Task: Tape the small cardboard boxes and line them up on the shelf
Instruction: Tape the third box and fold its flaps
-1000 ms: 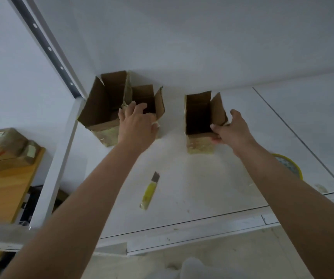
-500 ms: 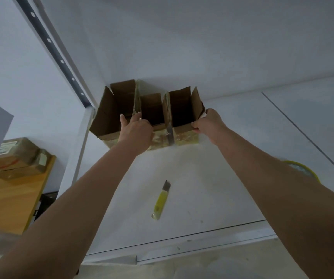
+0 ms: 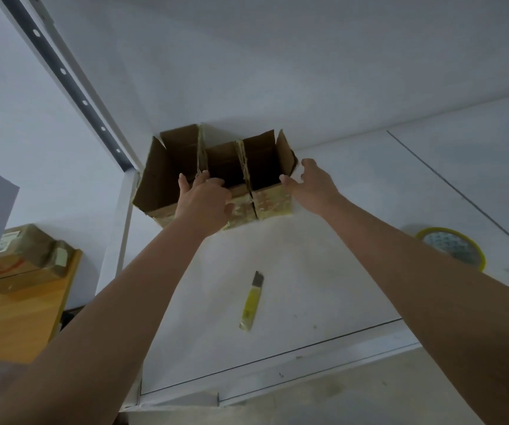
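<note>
Cardboard boxes (image 3: 216, 176) stand abutting mid-frame; left hand (image 3: 205, 204) rests loose-fingered on the middle box, right hand (image 3: 314, 187) spread wide beside the rightmost.

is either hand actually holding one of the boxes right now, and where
Left hand rests over the middle box at its front top edge; a real grip cannot be told. Right hand, fingers spread, touches the right box at its right front corner.

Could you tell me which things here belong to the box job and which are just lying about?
Job: left box, middle box, right box, tape roll, shelf, left hand, right hand.
Lying about: yellow knife, wrapped parcels on the wooden table.
</note>
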Available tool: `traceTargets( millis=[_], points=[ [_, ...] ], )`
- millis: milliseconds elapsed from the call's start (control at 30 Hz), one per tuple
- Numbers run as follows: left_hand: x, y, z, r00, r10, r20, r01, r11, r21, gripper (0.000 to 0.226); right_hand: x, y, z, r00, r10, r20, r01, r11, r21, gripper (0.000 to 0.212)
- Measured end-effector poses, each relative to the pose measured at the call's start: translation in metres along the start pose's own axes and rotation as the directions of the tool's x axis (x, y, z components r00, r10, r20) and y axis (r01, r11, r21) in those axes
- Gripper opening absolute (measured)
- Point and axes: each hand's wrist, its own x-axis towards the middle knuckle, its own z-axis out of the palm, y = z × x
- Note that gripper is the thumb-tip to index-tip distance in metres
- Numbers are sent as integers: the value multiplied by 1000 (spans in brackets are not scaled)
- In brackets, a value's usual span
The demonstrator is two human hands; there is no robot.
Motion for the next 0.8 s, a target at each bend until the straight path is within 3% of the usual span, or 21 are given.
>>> traceTargets(
  millis=[133, 267, 400, 600, 800],
  points=[
    [-1, 17, -7, 977, -4, -214, -30, 987, -157, 27, -26, 10, -16, 977, -205, -62, 165, 905, -391, 61],
    [5, 66, -13, 949, 129, -287, -193, 960, -205, 25, -54, 34, -41, 957, -274, -91, 162, 771, -615, 59],
    [5, 128, -18, 928, 225, -296, -307, 912, -271, 28, -80, 64, -79, 956, -263, -130, 101, 711, -696, 60],
    [3, 226, -31, 877, 350, -329, -429, 878, -210, 30, -122, 120, -148, 961, -196, -194, -9, 681, -732, 56],
    [-12, 369, -51, 806, 482, -343, -566, 798, -208, 30, -182, 198, -246, 956, -126, -265, -115, 670, -733, 56]
  ],
)
